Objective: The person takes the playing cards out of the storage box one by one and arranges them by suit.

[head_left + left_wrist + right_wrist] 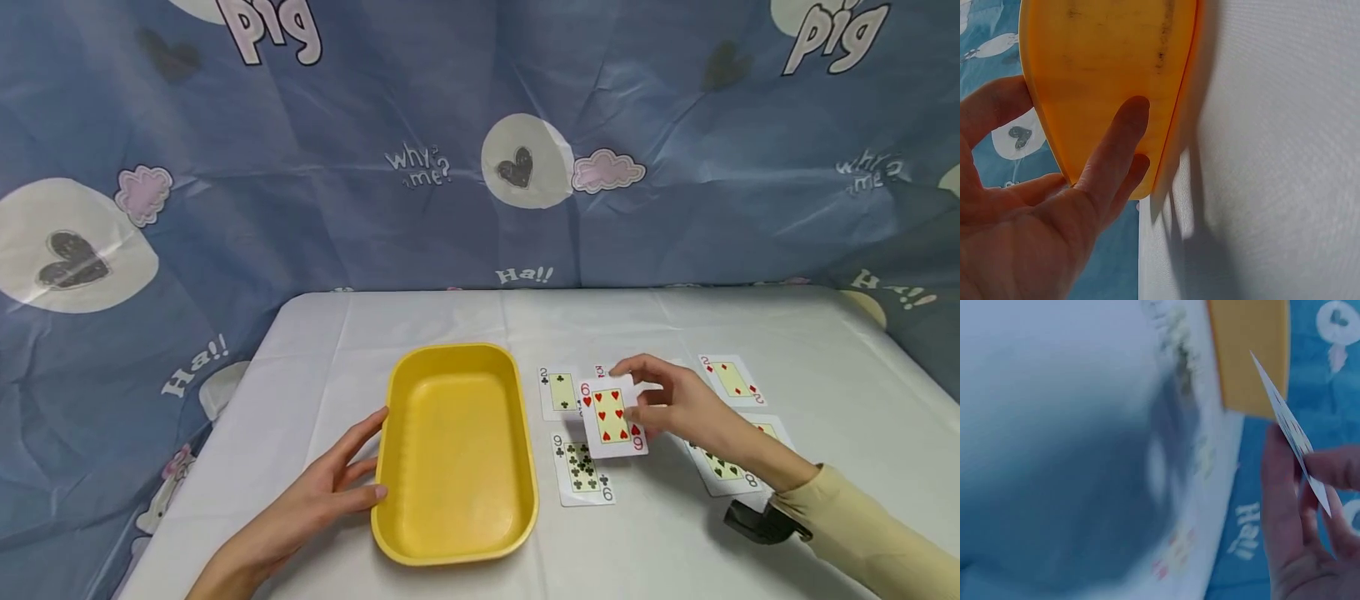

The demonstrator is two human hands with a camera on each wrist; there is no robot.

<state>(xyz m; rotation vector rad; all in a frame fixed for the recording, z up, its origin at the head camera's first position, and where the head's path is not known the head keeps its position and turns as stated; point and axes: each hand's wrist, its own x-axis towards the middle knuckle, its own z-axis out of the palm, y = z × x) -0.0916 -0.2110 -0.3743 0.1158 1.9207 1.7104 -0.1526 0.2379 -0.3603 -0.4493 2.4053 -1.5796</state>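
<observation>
In the head view my left hand [318,500] rests against the left side of a yellow tray [380,467], fingers spread. The left wrist view shows fingertips on the tray's outer wall [1104,62] and rim. My right hand [678,404] pinches a six of hearts [611,417] between thumb and fingers, above the other cards. Seen from the right wrist, that playing card [1294,434] is nearly edge-on. Below and left of it lie a nine of clubs [581,471] and a two of clubs [558,392]. Another card behind the right hand is mostly hidden.
On the right of the white-covered table [315,350] lie a two of diamonds [731,379] and an eight of a black suit [723,471], overlapping another red card [768,427]. A patterned blue cloth [450,225] hangs behind. A black band [765,523] is on the right wrist.
</observation>
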